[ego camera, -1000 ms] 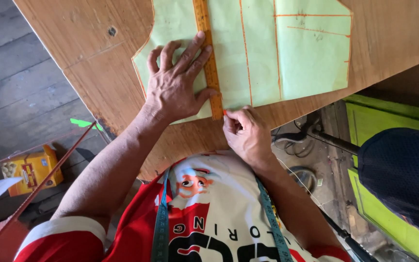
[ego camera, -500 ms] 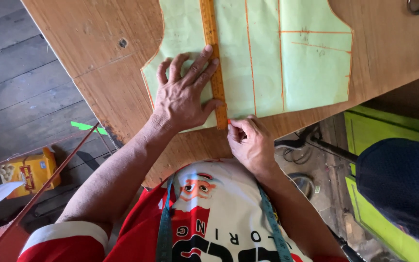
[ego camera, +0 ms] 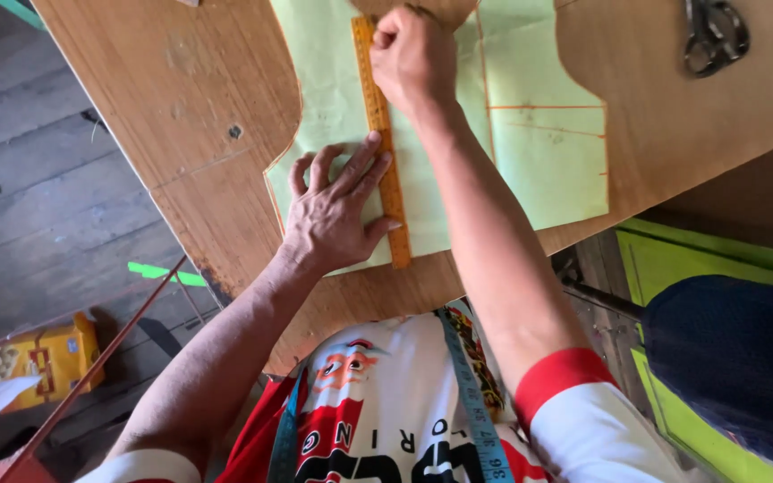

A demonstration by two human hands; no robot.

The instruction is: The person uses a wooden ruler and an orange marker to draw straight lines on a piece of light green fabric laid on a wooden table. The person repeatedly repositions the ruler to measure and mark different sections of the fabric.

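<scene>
Left hand (ego camera: 333, 219) spread flat, pinning ruler (ego camera: 381, 134) onto green fabric (ego camera: 530, 161) on table (ego camera: 163, 98), right hand (ego camera: 413, 55) fisted at ruler's far end, contents hidden, scissors (ego camera: 714, 34) well apart.

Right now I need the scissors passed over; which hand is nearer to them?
Right. The right hand sits closed at the ruler's far end, across bare table from the scissors. The left hand presses the ruler's near part, farther away.
</scene>
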